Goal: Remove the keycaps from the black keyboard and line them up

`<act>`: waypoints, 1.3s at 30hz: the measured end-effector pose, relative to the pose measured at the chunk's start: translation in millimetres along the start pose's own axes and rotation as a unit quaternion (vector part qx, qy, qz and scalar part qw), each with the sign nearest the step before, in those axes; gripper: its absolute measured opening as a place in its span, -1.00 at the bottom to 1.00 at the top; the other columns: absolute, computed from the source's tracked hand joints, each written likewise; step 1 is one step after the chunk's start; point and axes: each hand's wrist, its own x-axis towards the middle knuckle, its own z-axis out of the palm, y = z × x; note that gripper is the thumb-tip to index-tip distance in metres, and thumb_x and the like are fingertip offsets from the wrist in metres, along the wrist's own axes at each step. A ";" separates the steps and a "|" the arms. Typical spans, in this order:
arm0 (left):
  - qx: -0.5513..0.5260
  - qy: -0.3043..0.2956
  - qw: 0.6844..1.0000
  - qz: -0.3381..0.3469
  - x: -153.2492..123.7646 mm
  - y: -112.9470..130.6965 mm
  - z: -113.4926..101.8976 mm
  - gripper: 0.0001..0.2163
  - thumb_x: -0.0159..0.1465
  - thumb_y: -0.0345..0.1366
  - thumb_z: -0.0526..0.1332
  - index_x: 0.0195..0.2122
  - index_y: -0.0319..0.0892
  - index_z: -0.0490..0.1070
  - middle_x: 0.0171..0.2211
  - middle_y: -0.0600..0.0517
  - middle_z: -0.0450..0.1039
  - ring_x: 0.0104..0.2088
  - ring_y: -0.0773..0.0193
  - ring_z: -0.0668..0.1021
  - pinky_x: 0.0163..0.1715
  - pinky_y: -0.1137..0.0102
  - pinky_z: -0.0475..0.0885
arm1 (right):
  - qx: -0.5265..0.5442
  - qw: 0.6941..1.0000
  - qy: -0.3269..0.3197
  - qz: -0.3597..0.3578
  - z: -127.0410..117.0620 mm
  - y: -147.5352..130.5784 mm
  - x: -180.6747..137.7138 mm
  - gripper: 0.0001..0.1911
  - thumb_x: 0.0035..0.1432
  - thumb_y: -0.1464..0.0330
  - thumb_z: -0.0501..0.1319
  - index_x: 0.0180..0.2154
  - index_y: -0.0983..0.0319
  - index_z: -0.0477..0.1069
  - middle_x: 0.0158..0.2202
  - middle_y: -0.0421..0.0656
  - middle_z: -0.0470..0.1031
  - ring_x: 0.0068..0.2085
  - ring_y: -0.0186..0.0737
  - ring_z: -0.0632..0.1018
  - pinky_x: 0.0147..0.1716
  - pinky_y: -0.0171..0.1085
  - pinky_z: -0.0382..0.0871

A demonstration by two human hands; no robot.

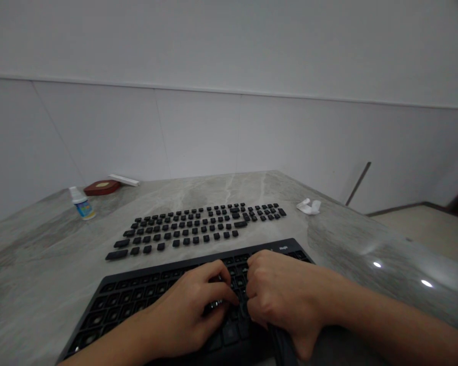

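Note:
A black keyboard frame point(137, 292) with its keycaps removed lies near the table's front edge. My left hand point(191, 317) rests on its middle with fingers curled in a pinch over the key sockets. My right hand point(280, 295) sits beside it, fingers folded down onto the same spot, and a dark object juts out below its palm. What either hand holds is hidden. Behind the frame, several loose black keycaps point(198, 226) are laid out in rows on the table.
The grey marble table point(41, 264) stands in a corner against white walls. A small white bottle with a blue label point(82, 203) and a dark red flat box point(102, 187) sit at the back left. A crumpled white piece point(309, 206) lies at the back right, near the table's right edge.

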 end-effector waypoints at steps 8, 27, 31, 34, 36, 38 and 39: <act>-0.005 0.004 1.000 0.007 -0.3 1.5 -0.1 -0.69 0.13 -0.62 0.11 -0.19 -0.17 0.48 -0.19 -0.01 0.34 -0.17 0.26 0.45 -0.15 0.39 0.38 | -0.008 1.000 -0.013 -0.001 -3.2 -1.0 0.4 -0.67 -0.29 0.16 0.43 -0.49 0.25 0.52 -0.61 -0.22 0.45 -0.60 -0.30 0.25 -0.60 -0.24 -0.11; 0.029 0.003 0.999 0.022 0.8 2.3 2.3 -0.78 0.24 -0.53 0.12 -0.17 -0.15 0.46 -0.20 -0.01 0.35 -0.20 0.26 0.44 -0.18 0.37 0.38 | 0.175 0.955 0.239 0.011 61.4 7.3 -11.4 -0.81 -0.07 0.39 0.14 -0.61 0.22 0.14 -0.67 -0.29 0.23 -0.62 -0.36 0.22 -0.53 -0.25 -0.01; 0.047 0.007 0.998 0.031 0.8 2.6 3.3 -0.84 0.29 -0.47 0.12 -0.18 -0.17 0.45 -0.23 -0.01 0.36 -0.22 0.26 0.44 -0.22 0.37 0.38 | 0.242 0.933 0.263 0.045 58.2 -0.2 -9.8 -0.77 -0.05 0.39 0.13 -0.63 0.23 0.10 -0.69 -0.29 0.17 -0.63 -0.38 0.17 -0.55 -0.29 0.01; 0.052 0.011 0.998 0.034 0.0 1.6 4.8 -0.85 0.32 -0.44 0.12 -0.17 -0.17 0.45 -0.24 -0.01 0.36 -0.23 0.26 0.44 -0.22 0.37 0.38 | 0.276 0.920 0.256 0.112 51.4 -1.6 -9.0 -0.73 -0.03 0.39 0.14 -0.65 0.25 0.10 -0.69 -0.30 0.10 -0.62 -0.41 0.13 -0.55 -0.33 0.00; 0.052 0.011 0.998 0.033 -0.4 1.1 5.4 -0.85 0.33 -0.43 0.11 -0.16 -0.17 0.46 -0.24 -0.01 0.36 -0.24 0.26 0.44 -0.23 0.37 0.39 | 0.301 0.906 0.251 0.161 48.0 -2.3 -9.1 -0.75 -0.06 0.40 0.16 -0.66 0.26 0.14 -0.70 -0.31 0.08 -0.63 -0.44 0.12 -0.58 -0.36 -0.01; 0.054 0.009 0.998 0.026 -0.3 1.1 5.6 -0.84 0.33 -0.43 0.12 -0.15 -0.16 0.46 -0.24 -0.01 0.36 -0.24 0.26 0.44 -0.23 0.37 0.39 | 0.318 0.892 0.249 0.200 46.6 -3.0 -9.2 -0.78 -0.11 0.43 0.19 -0.67 0.27 0.17 -0.71 -0.33 0.06 -0.64 -0.46 0.11 -0.60 -0.38 -0.04; 0.054 0.008 0.998 0.024 -0.1 1.2 5.5 -0.84 0.33 -0.43 0.12 -0.15 -0.15 0.46 -0.24 -0.01 0.36 -0.24 0.26 0.44 -0.23 0.37 0.39 | 0.324 0.887 0.249 0.214 46.6 -3.3 -9.1 -0.79 -0.14 0.45 0.19 -0.67 0.27 0.17 -0.71 -0.33 0.05 -0.64 -0.47 0.10 -0.61 -0.39 -0.05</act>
